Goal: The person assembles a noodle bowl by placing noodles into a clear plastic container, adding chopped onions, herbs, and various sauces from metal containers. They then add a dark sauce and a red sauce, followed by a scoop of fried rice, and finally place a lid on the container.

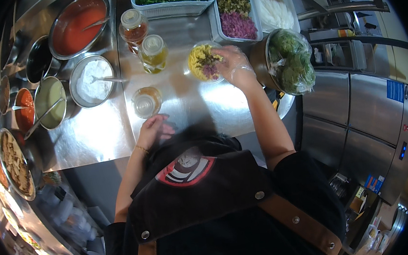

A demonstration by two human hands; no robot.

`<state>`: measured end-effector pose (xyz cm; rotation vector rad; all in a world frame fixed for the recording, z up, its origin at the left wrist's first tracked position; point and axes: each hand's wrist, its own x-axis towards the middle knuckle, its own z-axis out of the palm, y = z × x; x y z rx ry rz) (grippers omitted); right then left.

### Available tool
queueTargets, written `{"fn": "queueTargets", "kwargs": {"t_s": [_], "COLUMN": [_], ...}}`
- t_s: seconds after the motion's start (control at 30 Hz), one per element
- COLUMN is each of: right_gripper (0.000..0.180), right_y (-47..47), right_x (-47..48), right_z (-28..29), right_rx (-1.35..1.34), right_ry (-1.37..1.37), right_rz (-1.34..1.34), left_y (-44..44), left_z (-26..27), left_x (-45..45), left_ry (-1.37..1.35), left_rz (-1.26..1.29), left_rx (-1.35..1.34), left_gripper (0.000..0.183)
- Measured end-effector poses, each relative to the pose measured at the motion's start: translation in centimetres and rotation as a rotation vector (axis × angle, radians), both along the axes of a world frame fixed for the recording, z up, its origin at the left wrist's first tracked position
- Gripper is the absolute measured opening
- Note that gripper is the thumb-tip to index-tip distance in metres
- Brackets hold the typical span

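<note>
My right hand (pixel 234 63), in a clear plastic glove, reaches over the right side of a clear round bowl (pixel 191 74). Its fingertips touch or hover at the topping; whether they pinch any is hidden. In the bowl lie yellow noodles (pixel 197 55) topped with chopped greens and purple chopped onion or cabbage. Bare, with loosely bent fingers and nothing held, my left hand (pixel 156 128) is near the table's front edge. Just beyond it stands a clear lidded jar (pixel 145 104). Two more lidded jars, one red-brown (pixel 133 30) and one of yellow oil (pixel 154 53), stand farther back.
Across the back are a tub of chopped green herbs (pixel 173 9), a tub of purple and green pickles (pixel 238 24) and white noodles (pixel 277 13). Bagged greens (pixel 290 61) sit in a metal pot at right. Pots of red sauce (pixel 78 25) and white powder (pixel 92 80) stand left.
</note>
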<state>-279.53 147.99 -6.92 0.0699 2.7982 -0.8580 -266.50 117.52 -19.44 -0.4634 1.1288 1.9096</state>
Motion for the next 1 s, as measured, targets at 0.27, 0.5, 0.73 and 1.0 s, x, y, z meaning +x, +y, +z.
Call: {"fn": "queueTargets", "kwargs": {"t_s": [0.27, 0.5, 0.73, 1.0], "right_gripper": [0.041, 0.03, 0.036, 0.031], "right_y": [-1.2, 2.3, 12.9, 17.8], "right_x": [-1.0, -7.6, -31.6, -36.3], "right_z": [2.8, 4.6, -2.9, -5.7], "right_rx": [0.066, 0.208, 0.824, 0.229], "right_ry": [0.003, -0.029, 0.522, 0.226], "right_rz": [0.188, 0.153, 0.271, -0.146], "left_y": [0.3, 0.2, -0.5, -0.8], "left_z": [0.3, 0.0, -3.1, -6.2], "left_x": [0.1, 0.0, 1.9, 2.9], "left_ry": [-0.066, -0.111, 0.177, -0.328], "left_rz": [0.016, 0.003, -0.061, 0.146], "left_rx": [-0.014, -0.031, -0.082, 0.17], "left_gripper": [0.033, 0.033, 0.04, 0.067]}}
